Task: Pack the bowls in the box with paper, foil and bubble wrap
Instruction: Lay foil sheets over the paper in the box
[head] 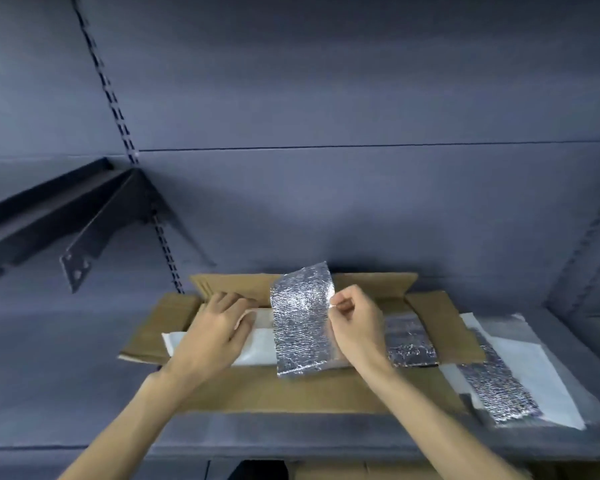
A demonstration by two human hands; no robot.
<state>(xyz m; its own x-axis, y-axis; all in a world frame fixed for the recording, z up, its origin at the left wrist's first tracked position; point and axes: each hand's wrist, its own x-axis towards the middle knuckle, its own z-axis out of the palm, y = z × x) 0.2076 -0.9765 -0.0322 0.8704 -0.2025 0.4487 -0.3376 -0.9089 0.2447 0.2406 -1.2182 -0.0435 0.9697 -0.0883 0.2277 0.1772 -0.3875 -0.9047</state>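
An open cardboard box [257, 389] lies on a grey shelf, its flaps spread outward. White paper [260, 344] lines its inside. A silver foil sheet [300, 323] stands up over the box's middle, and my right hand [352, 327] pinches its right edge between thumb and fingers. My left hand [219, 327] rests on the white paper at the box's left, fingers curled around a fold of it. A second foil piece [409, 344] lies in the right part of the box. No bowl is visible.
To the right of the box lie more white paper [541, 375], a strip of foil [499, 393] and a clear plastic sheet [510, 323]. A dark shelf bracket [94, 220] juts out at the upper left. The shelf's front edge [291, 452] runs below the box.
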